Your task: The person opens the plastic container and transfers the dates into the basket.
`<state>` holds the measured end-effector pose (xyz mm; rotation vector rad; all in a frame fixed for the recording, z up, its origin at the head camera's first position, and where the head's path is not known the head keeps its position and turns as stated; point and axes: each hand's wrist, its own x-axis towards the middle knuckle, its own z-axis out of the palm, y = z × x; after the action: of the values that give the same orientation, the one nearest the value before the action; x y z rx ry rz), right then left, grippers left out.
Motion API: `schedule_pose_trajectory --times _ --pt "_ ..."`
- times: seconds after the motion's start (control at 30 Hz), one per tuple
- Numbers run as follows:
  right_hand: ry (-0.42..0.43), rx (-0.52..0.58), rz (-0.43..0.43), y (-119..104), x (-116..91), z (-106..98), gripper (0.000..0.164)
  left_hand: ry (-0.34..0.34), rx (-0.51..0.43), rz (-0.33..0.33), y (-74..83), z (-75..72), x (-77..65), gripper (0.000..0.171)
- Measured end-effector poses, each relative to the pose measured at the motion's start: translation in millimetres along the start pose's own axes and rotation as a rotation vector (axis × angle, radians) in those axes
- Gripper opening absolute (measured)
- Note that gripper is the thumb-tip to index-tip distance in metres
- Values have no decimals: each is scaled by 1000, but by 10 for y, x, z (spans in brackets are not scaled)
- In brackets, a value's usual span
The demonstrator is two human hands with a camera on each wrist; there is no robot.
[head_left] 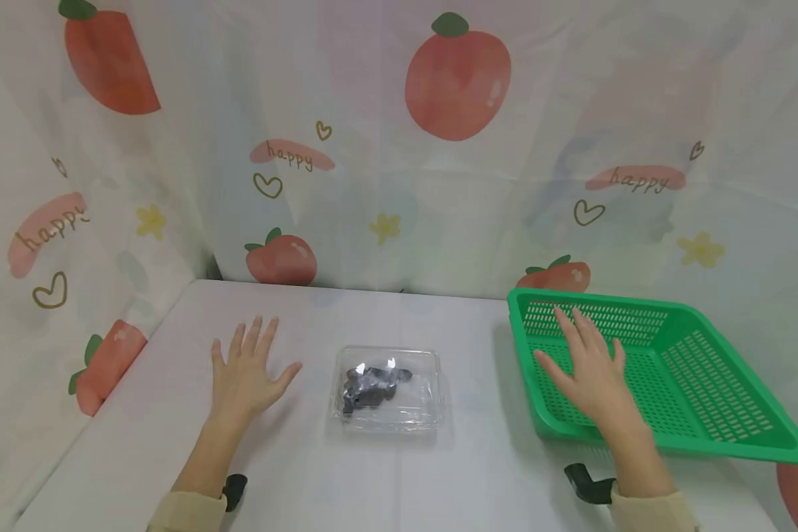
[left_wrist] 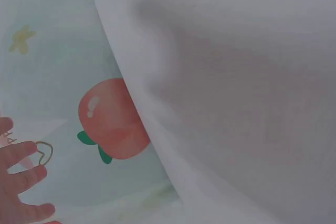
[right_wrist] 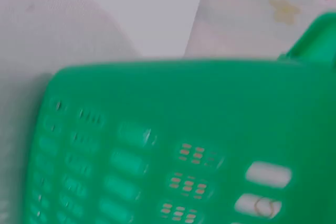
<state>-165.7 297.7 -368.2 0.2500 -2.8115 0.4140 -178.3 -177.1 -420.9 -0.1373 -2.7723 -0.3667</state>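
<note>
A clear plastic clamshell box (head_left: 420,403) with several small dark pieces (head_left: 372,388) in its left part rests on the white table. To its left my left hand (head_left: 244,377) is held over the table, palm down, fingers spread, with nothing in it. In the left wrist view fingers of my left hand (left_wrist: 21,182) show at the lower left edge. My right hand (head_left: 592,369) overlaps the near left part of the green plastic basket (head_left: 698,447) in the head view, fingers spread and holding nothing. The right wrist view shows only the basket's slotted side wall (right_wrist: 173,103) close up.
The white table (head_left: 292,473) backs onto a hanging cloth (head_left: 386,96) printed with red fruit, hearts and the word happy. The same cloth covers the left side. Black wrist mounts (head_left: 588,484) sit at both sleeves.
</note>
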Motion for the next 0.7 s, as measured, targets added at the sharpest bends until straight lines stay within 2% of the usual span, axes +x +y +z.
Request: schedule_pose_trajectory --times 0.07,0.13,0.2,0.27,0.4,0.57,0.7 --pt "128 39 -73 -82 13 21 69 47 -60 -13 2 20 -19 76" --pt "250 58 -162 -173 30 51 63 71 -163 -40 11 45 -45 71" --pt "346 76 -254 -273 52 89 59 71 -301 -75 27 70 -79 66" --pt "405 87 -331 -363 74 142 57 47 -468 -119 42 102 -112 60" --pt "415 113 -405 -539 104 271 51 -38 -777 -207 70 154 -172 51" --pt "371 105 -468 -743 139 449 47 -194 -1050 -371 106 165 -223 47" --pt "334 82 -509 -915 172 584 50 -287 -1255 -508 115 156 -247 47"
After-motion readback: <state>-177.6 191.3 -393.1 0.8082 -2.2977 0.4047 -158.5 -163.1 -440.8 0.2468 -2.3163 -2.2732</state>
